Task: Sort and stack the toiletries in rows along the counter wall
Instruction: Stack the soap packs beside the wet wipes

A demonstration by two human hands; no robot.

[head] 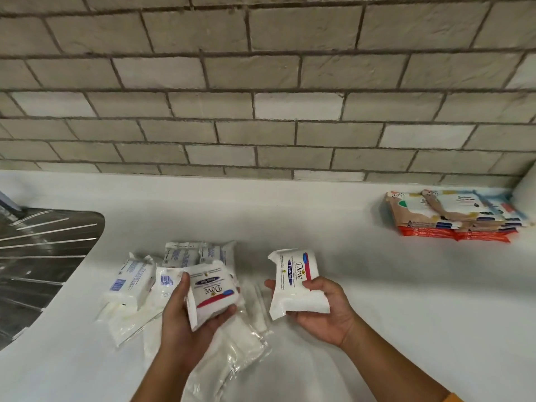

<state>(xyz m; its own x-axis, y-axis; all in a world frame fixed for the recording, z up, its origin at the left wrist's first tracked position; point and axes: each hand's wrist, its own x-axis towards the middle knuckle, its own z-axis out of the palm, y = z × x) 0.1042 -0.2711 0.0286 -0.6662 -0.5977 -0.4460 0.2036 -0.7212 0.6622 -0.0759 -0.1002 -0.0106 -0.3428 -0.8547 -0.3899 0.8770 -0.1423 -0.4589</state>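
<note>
Each of my hands holds a white Dove soap pack above the white counter [377, 300]. My left hand [185, 323] grips one soap pack [213, 294] with its label upside down. My right hand [324, 311] grips the other soap pack [293, 282] a little to the right. Behind and under my left hand lies a loose pile of white soap packs [136, 282] and clear plastic-wrapped items [237, 340]. A stack of colourful wipe packs [452, 219] lies against the wall at the far right.
A steel sink drainboard [43, 262] fills the left side. A grey brick-tile wall [261, 97] runs along the back of the counter. The counter ends in a white corner [526, 187] at the far right.
</note>
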